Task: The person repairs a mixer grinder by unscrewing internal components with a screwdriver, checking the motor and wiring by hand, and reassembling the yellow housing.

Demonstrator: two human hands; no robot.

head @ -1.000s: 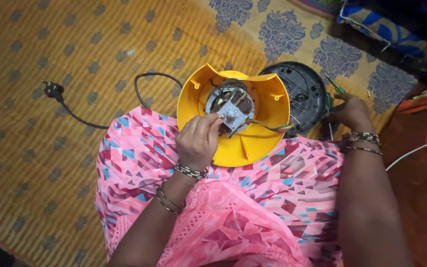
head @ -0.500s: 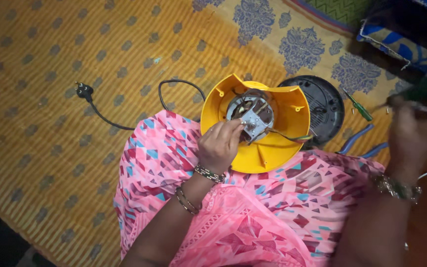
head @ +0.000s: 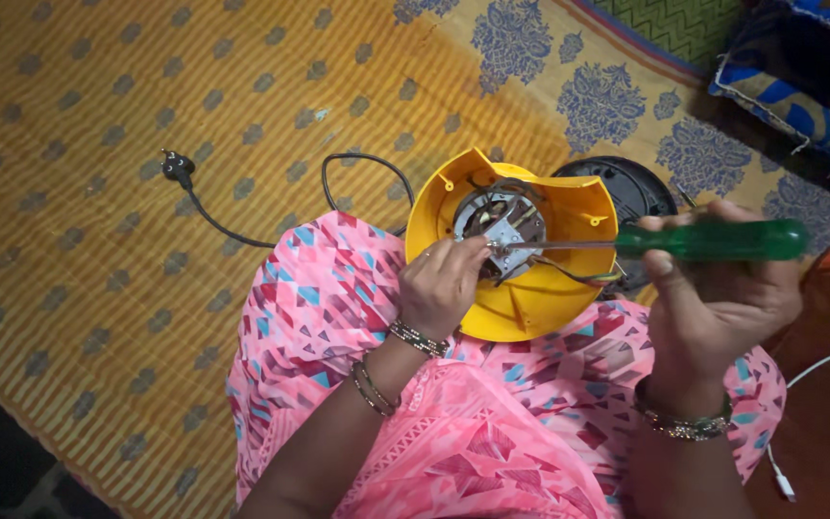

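Note:
A yellow appliance housing [head: 569, 207] lies open on my lap, with a metal motor assembly [head: 501, 223] and wires inside. My left hand [head: 442, 284] pinches a small part at the motor's edge. My right hand [head: 713, 293] grips a green-handled screwdriver [head: 713, 240]; its metal shaft reaches left, with the tip at the motor next to my left fingers. A black power cord [head: 362, 163] runs from the housing to a plug [head: 178, 167] on the mat.
A black round base plate [head: 638, 188] lies behind the housing. The yellow patterned mat [head: 98, 250] covers the floor at left. Blue patterned cushions [head: 799, 86] sit at top right. A white cable [head: 823, 363] crosses the brown floor at right.
My right hand picked up the green screwdriver from beside the base plate and brought its tip to the motor. My left hand stayed on the motor.

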